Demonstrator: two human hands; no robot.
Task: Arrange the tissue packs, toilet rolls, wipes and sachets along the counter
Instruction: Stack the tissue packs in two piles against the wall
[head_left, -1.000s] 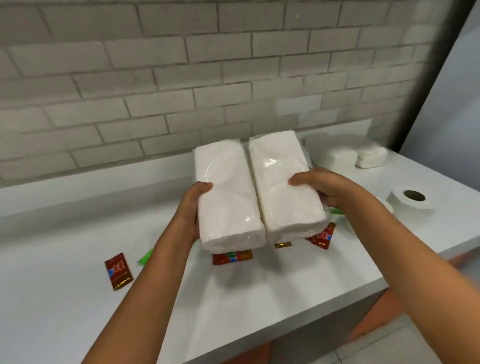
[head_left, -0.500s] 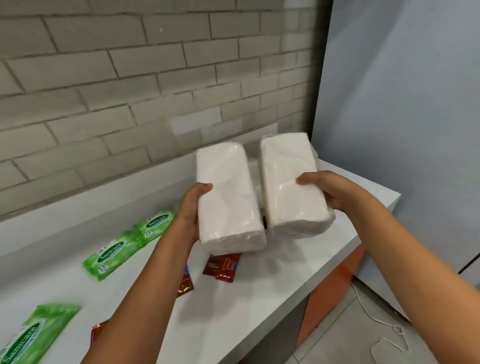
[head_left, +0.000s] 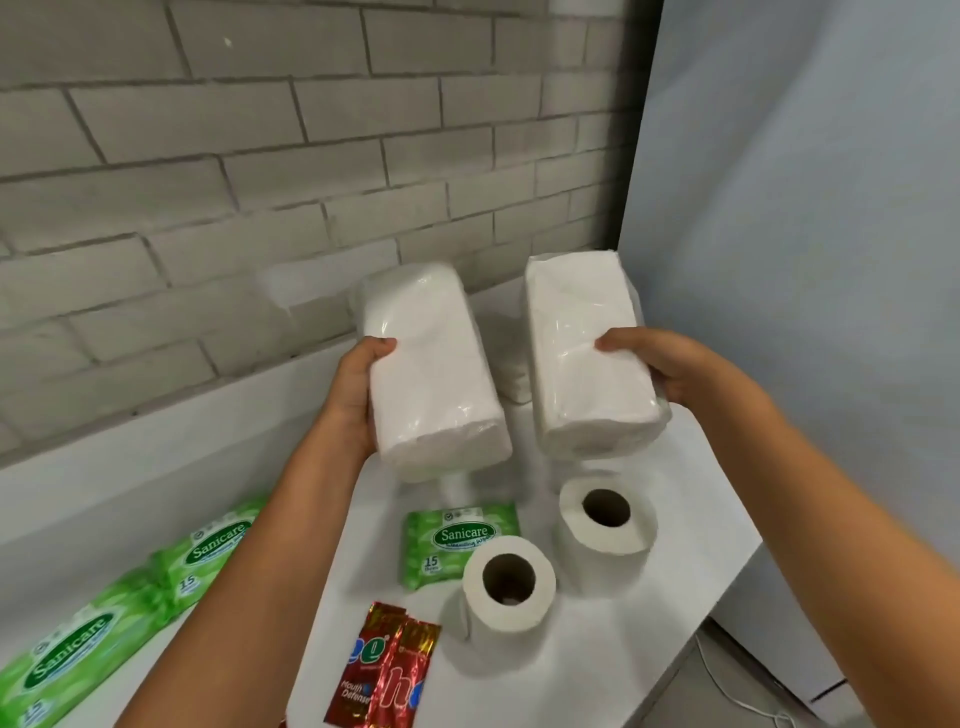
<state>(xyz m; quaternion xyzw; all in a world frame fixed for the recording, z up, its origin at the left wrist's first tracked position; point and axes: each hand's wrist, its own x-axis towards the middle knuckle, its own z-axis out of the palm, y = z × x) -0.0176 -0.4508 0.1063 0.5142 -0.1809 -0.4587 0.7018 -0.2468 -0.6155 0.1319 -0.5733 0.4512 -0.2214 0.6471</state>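
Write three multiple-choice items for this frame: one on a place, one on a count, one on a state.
1. Where does the single wipes pack lie?
A. on the floor
B. on the counter, left of the two toilet rolls
C. on top of a roll

2. How many toilet rolls stand on the counter?
A. two
B. four
C. none

3. What are the hands doing?
A. both empty
B. sharing one pack
C. each gripping its own tissue pack

Answers:
1 B: it lies flat beside the near roll and far roll.
2 A: just those two show.
3 C: left hand holds the left tissue pack, right hand the right tissue pack, both off the counter.
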